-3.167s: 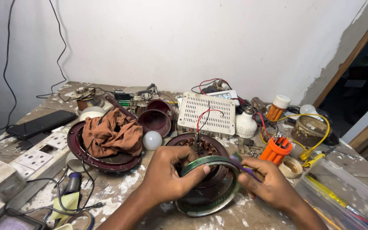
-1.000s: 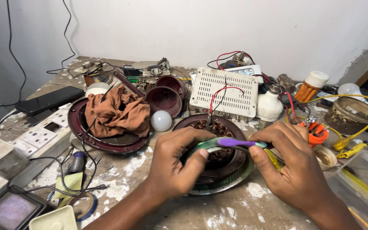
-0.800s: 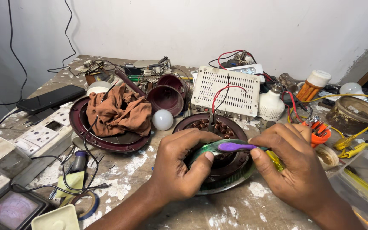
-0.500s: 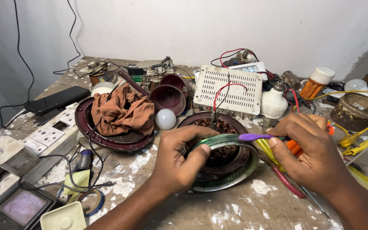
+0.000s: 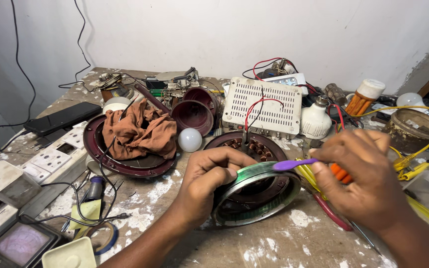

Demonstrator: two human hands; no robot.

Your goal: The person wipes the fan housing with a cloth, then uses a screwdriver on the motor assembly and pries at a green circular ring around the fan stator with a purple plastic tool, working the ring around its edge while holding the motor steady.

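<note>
Left hand (image 5: 209, 183) steadies ring (image 5: 254, 198) (perhaps metal).

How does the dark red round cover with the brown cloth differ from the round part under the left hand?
The dark red cover lies untouched and holds a crumpled brown cloth; the round part has a shiny greenish metal rim and is gripped by the left hand. Both are round and rest on the workbench.

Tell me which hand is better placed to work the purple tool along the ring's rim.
Probably right: the right hand holds the purple tool, tip at the metal ring; the left hand grips the ring.
</note>
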